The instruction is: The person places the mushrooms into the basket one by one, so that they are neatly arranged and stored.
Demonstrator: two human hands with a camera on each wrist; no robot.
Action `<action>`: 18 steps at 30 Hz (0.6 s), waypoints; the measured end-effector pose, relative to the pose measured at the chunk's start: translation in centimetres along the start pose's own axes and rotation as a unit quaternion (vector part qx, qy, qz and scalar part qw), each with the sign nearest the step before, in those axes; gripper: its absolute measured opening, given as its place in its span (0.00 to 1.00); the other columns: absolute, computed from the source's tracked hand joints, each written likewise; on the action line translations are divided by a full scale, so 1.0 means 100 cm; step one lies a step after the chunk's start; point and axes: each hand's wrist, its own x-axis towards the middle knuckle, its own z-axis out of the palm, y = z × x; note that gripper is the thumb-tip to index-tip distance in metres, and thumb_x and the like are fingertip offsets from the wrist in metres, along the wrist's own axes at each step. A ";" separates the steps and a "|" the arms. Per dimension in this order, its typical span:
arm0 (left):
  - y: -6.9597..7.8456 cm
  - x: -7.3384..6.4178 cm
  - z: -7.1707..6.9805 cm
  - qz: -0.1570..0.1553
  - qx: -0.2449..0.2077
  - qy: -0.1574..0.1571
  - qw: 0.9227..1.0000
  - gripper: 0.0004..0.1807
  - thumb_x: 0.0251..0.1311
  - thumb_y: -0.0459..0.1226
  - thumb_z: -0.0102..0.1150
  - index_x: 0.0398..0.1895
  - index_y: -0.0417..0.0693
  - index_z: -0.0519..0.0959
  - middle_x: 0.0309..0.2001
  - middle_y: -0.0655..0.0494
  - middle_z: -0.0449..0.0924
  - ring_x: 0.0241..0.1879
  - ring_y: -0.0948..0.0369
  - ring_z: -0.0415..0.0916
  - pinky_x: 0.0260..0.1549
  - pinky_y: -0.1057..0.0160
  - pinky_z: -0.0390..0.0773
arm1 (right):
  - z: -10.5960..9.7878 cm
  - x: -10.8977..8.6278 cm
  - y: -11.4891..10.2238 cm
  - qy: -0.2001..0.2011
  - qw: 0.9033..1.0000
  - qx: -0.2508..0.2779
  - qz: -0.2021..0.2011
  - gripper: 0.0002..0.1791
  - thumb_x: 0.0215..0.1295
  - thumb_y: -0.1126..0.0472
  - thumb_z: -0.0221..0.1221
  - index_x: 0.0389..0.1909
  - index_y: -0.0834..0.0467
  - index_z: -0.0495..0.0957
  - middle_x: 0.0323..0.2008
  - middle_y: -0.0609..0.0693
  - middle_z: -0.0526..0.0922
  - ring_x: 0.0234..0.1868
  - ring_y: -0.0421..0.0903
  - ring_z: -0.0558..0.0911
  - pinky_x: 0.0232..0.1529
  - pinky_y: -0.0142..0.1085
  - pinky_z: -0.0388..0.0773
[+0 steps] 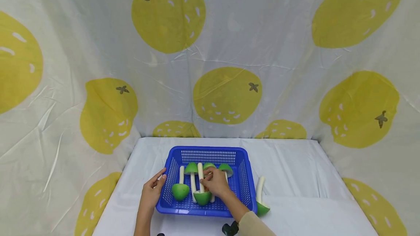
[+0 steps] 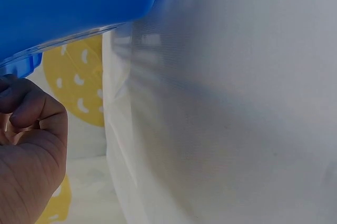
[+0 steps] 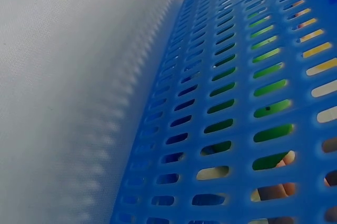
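A blue plastic basket [image 1: 210,212] with slotted walls stands on the white-covered table. Inside it lie several toy mushrooms with green caps and white stems, among them one [image 1: 180,192] at the left with its cap toward me. My right hand [image 1: 216,182] reaches over the front rim and pinches the stem of a mushroom [image 1: 202,199] whose cap also faces me. At the left rim, my left hand [image 1: 151,193] holds the basket; its curled fingers show in the left wrist view. Through the slots in the right wrist view, green caps and some fingers are partly visible.
Just outside the basket's right side lies another green mushroom [image 1: 262,208]. A dark object [image 1: 230,228] sits at the front beside the right sleeve [image 1: 254,225]. Behind and to both sides hangs a pale cloth [image 1: 282,94] printed with yellow fruit.
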 end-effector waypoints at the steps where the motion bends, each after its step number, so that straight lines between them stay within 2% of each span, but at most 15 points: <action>1: 0.000 0.000 0.000 0.001 0.002 0.000 1.000 0.26 0.60 0.61 0.57 0.60 0.69 0.77 0.31 0.51 0.76 0.30 0.60 0.73 0.29 0.64 0.75 | 0.000 0.000 0.000 0.003 1.000 0.001 0.001 0.17 0.57 0.64 0.68 0.45 0.67 0.78 0.29 0.55 0.83 0.20 0.47 0.83 0.20 0.35 0.79; 6: 0.002 0.001 -0.001 0.006 0.002 0.002 1.000 0.25 0.60 0.61 0.57 0.60 0.69 0.77 0.29 0.53 0.72 0.29 0.60 0.70 0.28 0.65 0.73 | 0.000 0.000 0.000 0.004 1.000 0.008 0.002 0.16 0.57 0.64 0.68 0.43 0.67 0.78 0.29 0.56 0.82 0.22 0.48 0.83 0.21 0.36 0.79; 10: 0.003 0.000 -0.001 0.001 -0.004 -0.004 1.000 0.25 0.61 0.60 0.57 0.60 0.68 0.77 0.30 0.52 0.74 0.29 0.60 0.71 0.28 0.65 0.74 | 0.000 0.001 0.001 0.002 1.000 0.003 0.001 0.16 0.57 0.62 0.68 0.43 0.66 0.79 0.29 0.54 0.82 0.23 0.47 0.83 0.22 0.35 0.79; 15: 0.002 -0.001 -0.002 -0.005 -0.013 -0.008 1.000 0.25 0.61 0.60 0.57 0.61 0.69 0.76 0.32 0.49 0.77 0.29 0.59 0.74 0.28 0.64 0.76 | -0.001 0.002 0.002 0.028 0.999 -0.041 -0.014 0.13 0.58 0.56 0.68 0.39 0.60 0.81 0.28 0.49 0.82 0.25 0.40 0.80 0.24 0.34 0.77; 18: 0.001 -0.001 -0.002 -0.005 -0.015 -0.011 1.000 0.26 0.61 0.60 0.57 0.61 0.67 0.76 0.32 0.50 0.77 0.29 0.60 0.75 0.28 0.64 0.77 | -0.003 0.001 0.002 0.040 0.999 -0.027 -0.015 0.14 0.58 0.55 0.68 0.40 0.60 0.81 0.29 0.49 0.83 0.25 0.42 0.81 0.25 0.34 0.78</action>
